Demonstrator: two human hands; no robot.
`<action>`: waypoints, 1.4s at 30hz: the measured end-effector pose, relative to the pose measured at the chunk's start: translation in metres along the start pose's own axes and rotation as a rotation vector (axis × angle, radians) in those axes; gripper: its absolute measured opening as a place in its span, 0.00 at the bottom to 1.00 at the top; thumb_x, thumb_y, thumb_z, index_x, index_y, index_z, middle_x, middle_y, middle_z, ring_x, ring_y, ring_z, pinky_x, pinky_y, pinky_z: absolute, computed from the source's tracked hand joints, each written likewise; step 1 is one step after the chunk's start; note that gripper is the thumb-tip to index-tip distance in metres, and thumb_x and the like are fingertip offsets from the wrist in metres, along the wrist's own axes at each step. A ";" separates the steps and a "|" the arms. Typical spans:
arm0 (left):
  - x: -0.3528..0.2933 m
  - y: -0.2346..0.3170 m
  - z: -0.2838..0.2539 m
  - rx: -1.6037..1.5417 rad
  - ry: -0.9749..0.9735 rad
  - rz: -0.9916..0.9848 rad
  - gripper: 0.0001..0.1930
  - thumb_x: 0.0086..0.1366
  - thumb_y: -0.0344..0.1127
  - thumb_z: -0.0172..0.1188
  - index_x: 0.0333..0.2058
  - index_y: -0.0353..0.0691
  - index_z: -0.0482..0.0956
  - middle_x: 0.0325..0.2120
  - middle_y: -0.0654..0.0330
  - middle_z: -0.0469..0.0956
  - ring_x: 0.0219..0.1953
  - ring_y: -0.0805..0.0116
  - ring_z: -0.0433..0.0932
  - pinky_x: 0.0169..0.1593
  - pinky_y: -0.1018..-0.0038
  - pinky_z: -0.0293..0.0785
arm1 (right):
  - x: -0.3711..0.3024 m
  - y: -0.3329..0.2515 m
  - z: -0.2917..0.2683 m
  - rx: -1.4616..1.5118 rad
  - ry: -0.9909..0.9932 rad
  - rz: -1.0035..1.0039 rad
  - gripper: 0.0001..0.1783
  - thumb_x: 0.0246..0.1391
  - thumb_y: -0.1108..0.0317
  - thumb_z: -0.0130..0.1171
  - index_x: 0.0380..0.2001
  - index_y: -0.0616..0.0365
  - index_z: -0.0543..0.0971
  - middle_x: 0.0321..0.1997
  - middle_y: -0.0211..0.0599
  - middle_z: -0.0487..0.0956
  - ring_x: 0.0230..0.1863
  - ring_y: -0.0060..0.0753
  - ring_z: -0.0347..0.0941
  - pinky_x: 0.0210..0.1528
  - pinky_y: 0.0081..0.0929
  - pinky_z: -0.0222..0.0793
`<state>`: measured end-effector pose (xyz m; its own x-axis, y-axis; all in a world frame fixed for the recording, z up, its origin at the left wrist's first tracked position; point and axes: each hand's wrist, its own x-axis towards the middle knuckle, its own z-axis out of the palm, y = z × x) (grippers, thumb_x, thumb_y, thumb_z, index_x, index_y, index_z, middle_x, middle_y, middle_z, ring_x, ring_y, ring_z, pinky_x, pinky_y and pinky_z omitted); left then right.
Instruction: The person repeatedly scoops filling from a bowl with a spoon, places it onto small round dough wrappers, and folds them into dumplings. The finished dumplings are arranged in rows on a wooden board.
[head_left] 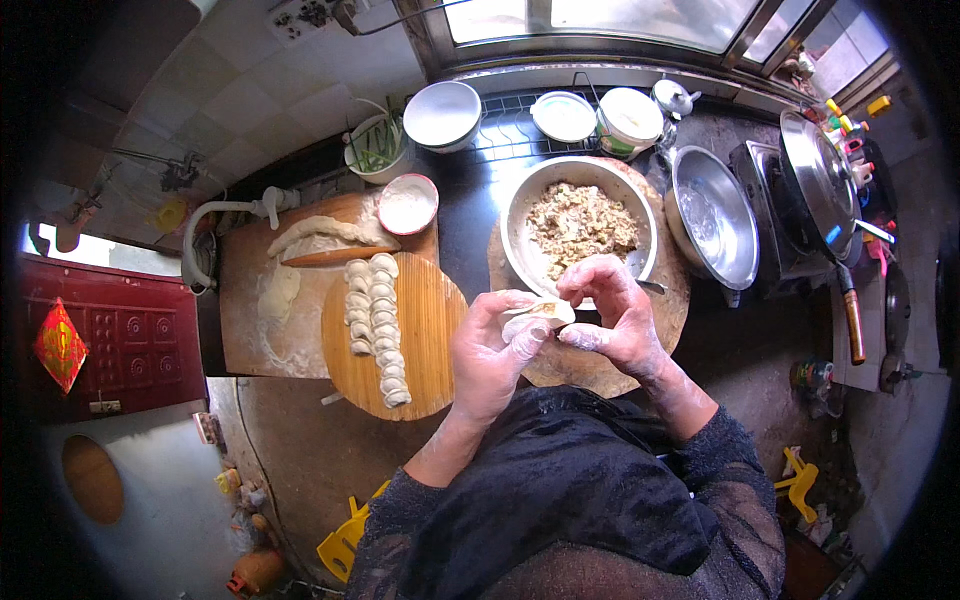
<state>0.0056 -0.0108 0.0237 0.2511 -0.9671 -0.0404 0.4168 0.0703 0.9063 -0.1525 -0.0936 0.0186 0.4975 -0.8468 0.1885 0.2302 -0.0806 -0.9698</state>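
Note:
My left hand (487, 350) is closed on a floury dumpling (538, 316) whose dough is folded around a bit of filling, with the filling still showing at the top. Close by its right edge is my right hand (622, 325), thumb and forefinger curved and apart; whether they touch the dough is hard to tell. Both hands are dusted with flour. Just beyond them, a white bowl (511, 235) holds minced filling (583, 222), with a utensil handle (652, 287) at its right. Left of my hands, rows of finished dumplings (383, 320) lie on a round wooden board (430, 330).
A floured rectangular board (245, 330) carries a dough roll (325, 232) and a rolling pin (335, 256). Nearby stands a flour bowl (408, 204). A steel basin (712, 218) and a lidded pan (822, 175) with a protruding handle (852, 318) are at right.

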 end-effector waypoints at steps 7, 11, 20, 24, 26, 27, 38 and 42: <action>-0.001 -0.002 0.001 0.026 0.016 0.064 0.14 0.62 0.25 0.66 0.45 0.33 0.74 0.43 0.54 0.80 0.45 0.71 0.78 0.53 0.74 0.74 | -0.012 0.001 -0.002 -0.082 0.010 0.117 0.08 0.55 0.71 0.66 0.38 0.62 0.82 0.36 0.31 0.80 0.39 0.22 0.75 0.45 0.22 0.71; -0.002 -0.004 0.001 0.035 0.012 0.075 0.11 0.63 0.24 0.65 0.42 0.34 0.75 0.42 0.54 0.80 0.44 0.71 0.79 0.52 0.74 0.75 | -0.012 0.001 -0.004 -0.277 0.010 -0.031 0.08 0.54 0.73 0.67 0.38 0.61 0.82 0.34 0.33 0.81 0.37 0.25 0.77 0.42 0.22 0.72; -0.001 -0.002 -0.003 0.121 -0.030 0.123 0.10 0.62 0.23 0.65 0.42 0.35 0.76 0.43 0.54 0.79 0.43 0.70 0.79 0.51 0.74 0.75 | -0.001 -0.016 -0.004 -0.359 -0.072 -0.044 0.13 0.50 0.70 0.71 0.40 0.59 0.84 0.35 0.35 0.82 0.36 0.29 0.78 0.39 0.24 0.72; 0.005 -0.004 -0.009 0.200 -0.150 0.196 0.14 0.59 0.21 0.66 0.44 0.34 0.76 0.45 0.55 0.78 0.45 0.70 0.78 0.51 0.75 0.74 | -0.005 -0.011 -0.006 -0.359 0.009 -0.067 0.09 0.51 0.71 0.69 0.37 0.59 0.84 0.33 0.35 0.82 0.34 0.30 0.78 0.38 0.26 0.72; 0.004 -0.001 -0.008 0.186 -0.143 0.174 0.16 0.58 0.19 0.67 0.45 0.34 0.76 0.46 0.56 0.76 0.46 0.71 0.77 0.52 0.75 0.74 | -0.005 -0.016 -0.009 -0.417 -0.005 -0.089 0.09 0.50 0.71 0.69 0.36 0.59 0.84 0.32 0.35 0.82 0.34 0.30 0.78 0.38 0.26 0.73; 0.003 0.001 -0.007 0.179 -0.139 0.163 0.17 0.58 0.19 0.67 0.45 0.33 0.76 0.46 0.56 0.76 0.47 0.71 0.77 0.52 0.75 0.74 | -0.005 -0.017 -0.010 -0.446 -0.011 -0.101 0.09 0.50 0.71 0.69 0.36 0.58 0.84 0.32 0.35 0.81 0.34 0.30 0.78 0.38 0.26 0.73; -0.001 -0.002 -0.010 0.282 -0.160 0.152 0.18 0.58 0.17 0.66 0.46 0.32 0.74 0.46 0.56 0.75 0.47 0.70 0.78 0.53 0.74 0.75 | 0.002 -0.024 -0.010 -0.491 -0.091 -0.113 0.09 0.49 0.73 0.69 0.36 0.60 0.84 0.32 0.37 0.81 0.34 0.32 0.77 0.37 0.26 0.72; -0.004 -0.003 -0.006 0.128 -0.109 0.123 0.17 0.58 0.17 0.65 0.46 0.32 0.74 0.46 0.55 0.76 0.47 0.69 0.78 0.53 0.73 0.75 | 0.000 -0.028 -0.009 -0.585 -0.071 -0.141 0.07 0.49 0.72 0.69 0.34 0.61 0.84 0.32 0.37 0.82 0.35 0.32 0.78 0.39 0.25 0.72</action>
<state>0.0084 -0.0055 0.0186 0.1942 -0.9744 0.1137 0.2730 0.1650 0.9478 -0.1670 -0.0960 0.0438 0.5548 -0.7713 0.3118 -0.1899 -0.4823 -0.8552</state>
